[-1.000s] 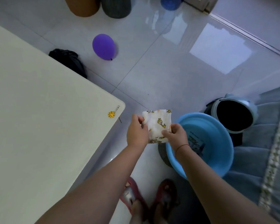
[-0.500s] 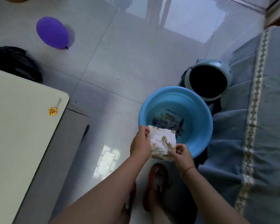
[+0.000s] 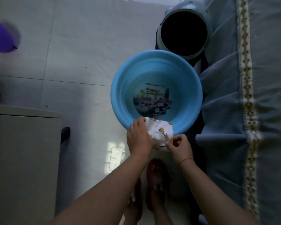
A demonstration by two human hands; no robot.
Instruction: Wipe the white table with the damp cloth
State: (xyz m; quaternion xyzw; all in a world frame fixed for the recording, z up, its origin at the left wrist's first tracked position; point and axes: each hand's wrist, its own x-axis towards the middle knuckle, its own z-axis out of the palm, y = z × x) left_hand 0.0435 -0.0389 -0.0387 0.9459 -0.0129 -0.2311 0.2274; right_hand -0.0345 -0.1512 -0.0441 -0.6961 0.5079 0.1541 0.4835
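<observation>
Red slippers (image 3: 157, 179) sit nearest, at six o'clock, on the pale tiled floor (image 3: 81, 51). Just beyond them both hands are closed on the folded cloth (image 3: 161, 134), white with small yellow figures: the left hand (image 3: 139, 138) wraps its ten o'clock side, the right hand (image 3: 179, 146) pinches its four o'clock corner. The cloth hangs above the near rim of the blue basin (image 3: 120, 95), which now fills the middle of the view; its bottom shows a printed picture, and whether water lies over it is hard to tell.

A second ago the cloth was held beside the corner of the white counter (image 3: 24, 153), with the basin off to three o'clock. Since then the person has turned away from the counter, which has slid to nine o'clock so that only its grey side and edge show, and the cloth has travelled over to the basin. Judging by this, wiping has not begun; the step in hand looks like wetting or wringing the cloth first.

Farther off, at one o'clock, a pale blue bin (image 3: 183, 8) with a dark opening touches the basin's far rim. A blue-grey cover (image 3: 269, 95) with a patterned band runs along three o'clock, and a purple balloon (image 3: 0, 38) lies at ten o'clock.
</observation>
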